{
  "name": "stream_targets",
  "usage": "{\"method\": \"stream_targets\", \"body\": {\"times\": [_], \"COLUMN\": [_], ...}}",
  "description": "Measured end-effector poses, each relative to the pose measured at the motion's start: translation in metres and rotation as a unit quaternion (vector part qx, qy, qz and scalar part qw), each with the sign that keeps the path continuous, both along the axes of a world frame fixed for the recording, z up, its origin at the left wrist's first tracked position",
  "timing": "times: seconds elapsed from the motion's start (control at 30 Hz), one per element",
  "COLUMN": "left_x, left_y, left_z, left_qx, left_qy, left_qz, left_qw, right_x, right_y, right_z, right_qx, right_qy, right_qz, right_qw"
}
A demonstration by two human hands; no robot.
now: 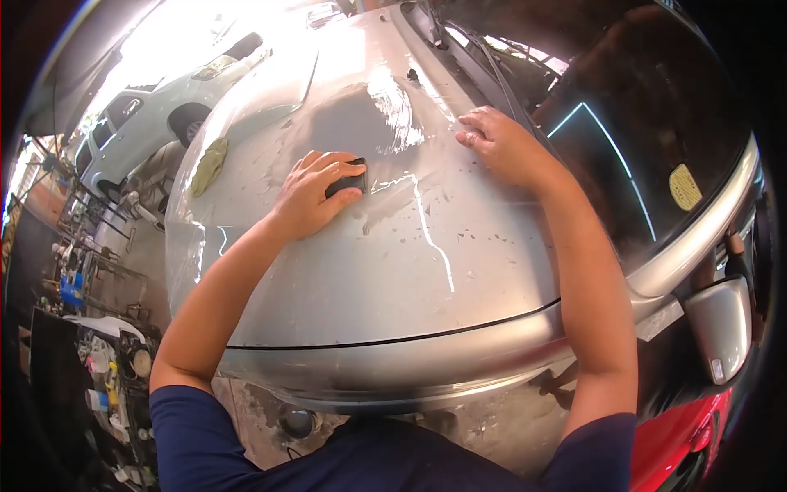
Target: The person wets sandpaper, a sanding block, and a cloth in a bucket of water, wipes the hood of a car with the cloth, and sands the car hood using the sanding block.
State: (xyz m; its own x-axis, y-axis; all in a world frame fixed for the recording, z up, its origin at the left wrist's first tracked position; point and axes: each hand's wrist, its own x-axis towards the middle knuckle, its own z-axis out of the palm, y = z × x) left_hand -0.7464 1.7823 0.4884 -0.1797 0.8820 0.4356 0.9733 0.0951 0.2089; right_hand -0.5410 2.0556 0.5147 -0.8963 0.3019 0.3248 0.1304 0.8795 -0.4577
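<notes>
My left hand [316, 193] is wrapped over a dark sanding block [351, 179], pressed against the silver car hood [328, 287]. Just beyond the block lies a dull grey patch [348, 123] with wet, shiny streaks along its right side. Near the windshield edge of the hood, my right hand [502, 143] hovers or rests with its fingers loosely bent and nothing in them; whether it touches the metal I cannot tell. Dark droplets and smears dot the hood between my hands. A greenish cloth [210, 166] lies at the hood's left edge.
The windshield [648, 123] and side mirror [720, 328] are on the right. A white vehicle [143, 123] stands at the upper left. Cluttered shelves and a cart of supplies [115, 385] line the left side. Part of a red car [684, 443] shows at lower right.
</notes>
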Motion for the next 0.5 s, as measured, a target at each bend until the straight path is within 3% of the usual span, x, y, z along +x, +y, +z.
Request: {"method": "stream_targets", "body": {"times": [0.13, 0.27, 0.4, 0.5], "left_x": [-0.006, 0.003, 0.013, 0.025], "left_y": [0.06, 0.119, 0.049, 0.004], "left_z": [0.007, 0.011, -0.005, 0.0], "left_qx": [-0.015, 0.016, 0.028, -0.001], "left_qy": [0.031, -0.029, 0.035, -0.004], "left_qz": [-0.02, -0.027, -0.074, -0.093], "left_qw": [0.999, 0.999, 0.996, 0.996], "right_x": [-0.002, -0.001, 0.001, -0.001], "right_y": [0.005, 0.003, -0.003, 0.001], "right_z": [0.009, 0.005, 0.005, 0.003], "right_qx": [0.016, 0.015, 0.037, 0.03], "right_qy": [0.011, 0.025, 0.021, 0.043], "right_qz": [-0.012, -0.031, -0.02, -0.025], "right_qw": [1.0, 0.999, 0.999, 0.998]}}
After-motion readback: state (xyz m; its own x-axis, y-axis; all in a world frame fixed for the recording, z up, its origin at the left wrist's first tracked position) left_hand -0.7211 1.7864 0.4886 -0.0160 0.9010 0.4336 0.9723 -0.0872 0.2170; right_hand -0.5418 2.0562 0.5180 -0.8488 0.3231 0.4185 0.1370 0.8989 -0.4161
